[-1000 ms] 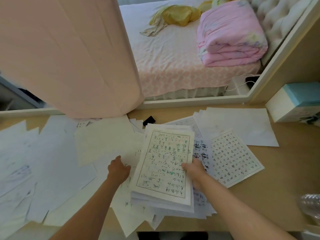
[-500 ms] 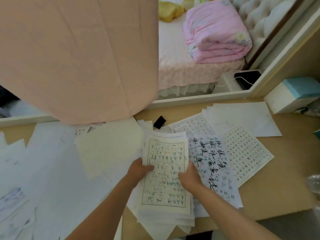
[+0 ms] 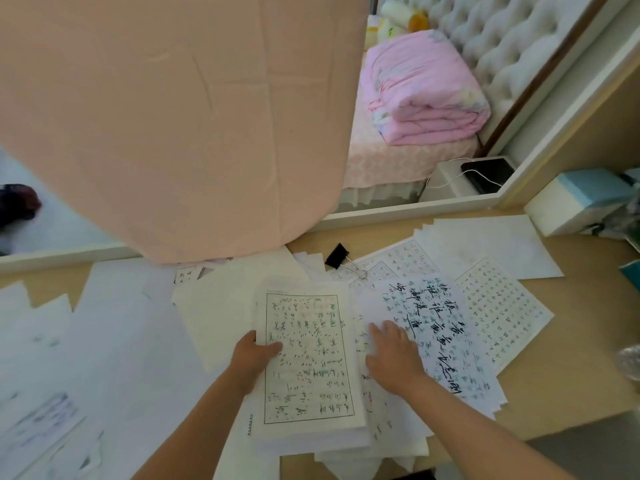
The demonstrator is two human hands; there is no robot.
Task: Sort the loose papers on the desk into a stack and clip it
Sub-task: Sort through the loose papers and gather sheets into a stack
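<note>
A stack of papers [image 3: 308, 368] with a framed handwritten sheet on top lies at the desk's front middle. My left hand [image 3: 254, 355] grips its left edge, thumb on top. To its right, my right hand [image 3: 391, 355] rests flat with fingers spread on a loose sheet of large dark handwriting [image 3: 440, 337]. A grid-printed sheet [image 3: 502, 306] lies further right. A black binder clip [image 3: 336, 255] sits on the papers behind the stack, apart from both hands. Many loose white sheets [image 3: 104, 341] cover the desk's left side.
A peach curtain [image 3: 173, 116] hangs over the desk's back left. A white and teal box [image 3: 581, 199] stands at the back right. Blank sheets [image 3: 485, 244] lie in front of it. Bare wooden desk [image 3: 571, 358] shows at the right. A bed with a folded pink quilt [image 3: 419, 91] lies beyond.
My right hand has left the stack's right edge and moved right onto the large-handwriting sheet. My left hand has shifted onto the stack's left edge. The view has swung left.
</note>
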